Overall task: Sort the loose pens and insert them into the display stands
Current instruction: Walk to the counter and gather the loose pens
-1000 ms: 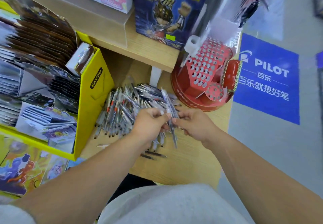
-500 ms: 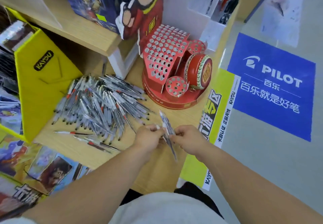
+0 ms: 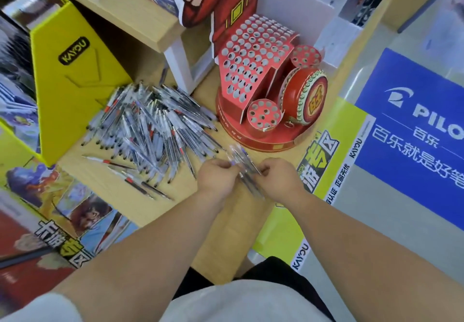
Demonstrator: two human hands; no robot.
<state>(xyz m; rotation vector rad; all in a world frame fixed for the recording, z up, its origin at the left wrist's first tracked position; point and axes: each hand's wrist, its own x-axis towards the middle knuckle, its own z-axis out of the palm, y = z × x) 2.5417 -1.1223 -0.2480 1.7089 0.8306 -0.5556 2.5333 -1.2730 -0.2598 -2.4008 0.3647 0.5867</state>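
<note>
1. L hand (image 3: 218, 179) & R hand (image 3: 281, 178) meet over the near-right part of the table (image 3: 231, 236). Both have fingers curled round one small bundle (image 3: 244, 167) of pens, which slants far-left to near-right between them. It's blurred, so can't count the pens or tell tip end from cap end.
2. The other pens lie loose in a pile (image 3: 150, 125) left of the hands, w/ a few strays (image 3: 140, 186) on its near side. The red stand (image 3: 253, 57) sits just beyond the hands, far-right. Its holes look empty, incl. the round cup (image 3: 263, 116) at its near side.
3. Step in hand, my read: squaring up the bundle before loading. Task barely begun, as no pen shows in any hole.
4. To do it well:
   - turn all tips one way & tap the ends level on the table;
   - pull out odd colours, since red and purple bands both show in the pile;
   - park the bundle in L hand and feed singly w/ R, which is nearer the stand;
   - fill far rows first so seated pens don't block the reach;
   - push along the hole's line, as the stand's face is slanted.
5. Risks: the stand looks like light card and prob. slides if pushed hard, so steady it. The bundle hangs close to the table's right edge, so a dropped pen could go to the floor.
</note>
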